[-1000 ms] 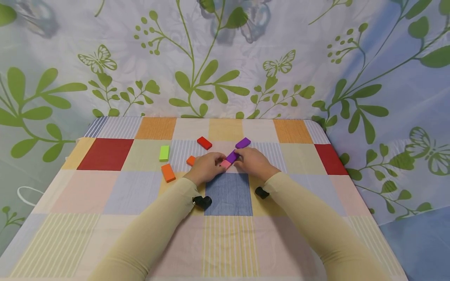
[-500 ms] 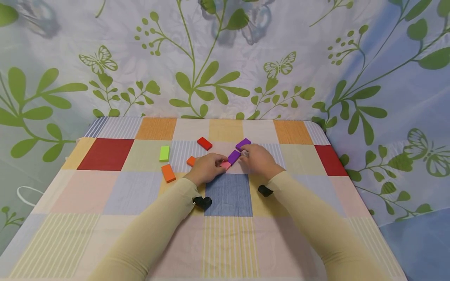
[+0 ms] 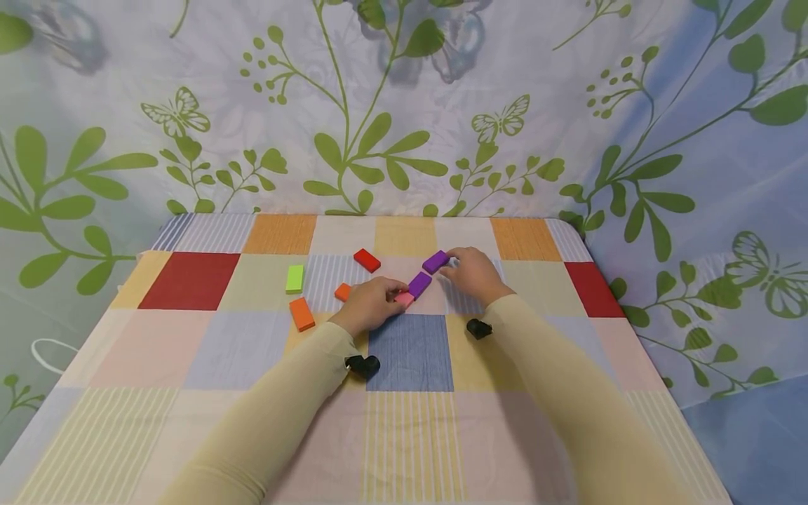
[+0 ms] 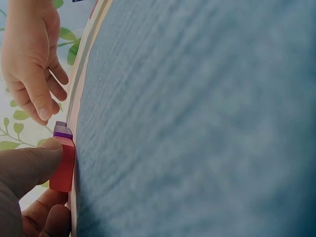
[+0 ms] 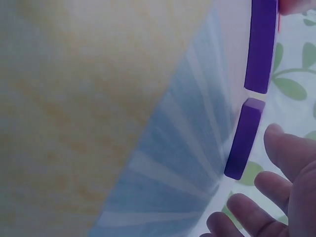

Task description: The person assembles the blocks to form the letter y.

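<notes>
My left hand pinches a small pink block on the table; in the left wrist view the thumb presses the near side of it and the fingers lie at its other end. Touching the pink block's far end is a purple block, set in the same slanting line. A second purple block lies just beyond, a narrow gap between the two. Beside that far block my right hand hovers with fingers spread and loosely bent, holding nothing; the right wrist view shows its fingertips apart from the far purple block.
Left of the hands lie a red block, a green block and an orange block. Another orange block is partly hidden by my left hand. A patchwork cloth covers the table, which meets a patterned curtain at the back.
My right hand has let go of the nearer purple block and moved away, right and back, to beside the farther one. The left hand stays on the pink block.
</notes>
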`<state>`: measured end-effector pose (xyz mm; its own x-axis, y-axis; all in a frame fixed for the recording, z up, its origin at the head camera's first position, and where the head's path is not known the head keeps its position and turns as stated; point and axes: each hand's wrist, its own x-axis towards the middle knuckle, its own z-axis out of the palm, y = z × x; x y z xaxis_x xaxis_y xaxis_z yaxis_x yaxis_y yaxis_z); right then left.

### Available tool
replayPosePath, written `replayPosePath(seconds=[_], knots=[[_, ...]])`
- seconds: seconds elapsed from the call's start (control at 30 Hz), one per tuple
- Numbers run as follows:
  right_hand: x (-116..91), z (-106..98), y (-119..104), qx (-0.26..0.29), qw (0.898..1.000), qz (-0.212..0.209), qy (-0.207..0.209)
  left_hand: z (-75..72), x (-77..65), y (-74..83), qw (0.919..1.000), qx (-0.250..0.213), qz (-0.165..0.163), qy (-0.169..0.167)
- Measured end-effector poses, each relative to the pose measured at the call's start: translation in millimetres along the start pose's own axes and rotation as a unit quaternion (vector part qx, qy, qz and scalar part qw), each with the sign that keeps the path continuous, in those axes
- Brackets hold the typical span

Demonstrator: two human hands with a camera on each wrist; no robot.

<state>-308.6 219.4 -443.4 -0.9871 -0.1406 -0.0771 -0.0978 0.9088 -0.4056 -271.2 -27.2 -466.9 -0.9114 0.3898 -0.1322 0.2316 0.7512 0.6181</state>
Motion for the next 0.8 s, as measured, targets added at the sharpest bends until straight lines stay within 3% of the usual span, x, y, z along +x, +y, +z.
replayPosePath(seconds=[0.8], knots=[[13.3,7.4,-5.5,0.014,1.000,0.020,-0.010,3.8,-1.2,-2.2,0.9999,0.003,0.012,0.004]])
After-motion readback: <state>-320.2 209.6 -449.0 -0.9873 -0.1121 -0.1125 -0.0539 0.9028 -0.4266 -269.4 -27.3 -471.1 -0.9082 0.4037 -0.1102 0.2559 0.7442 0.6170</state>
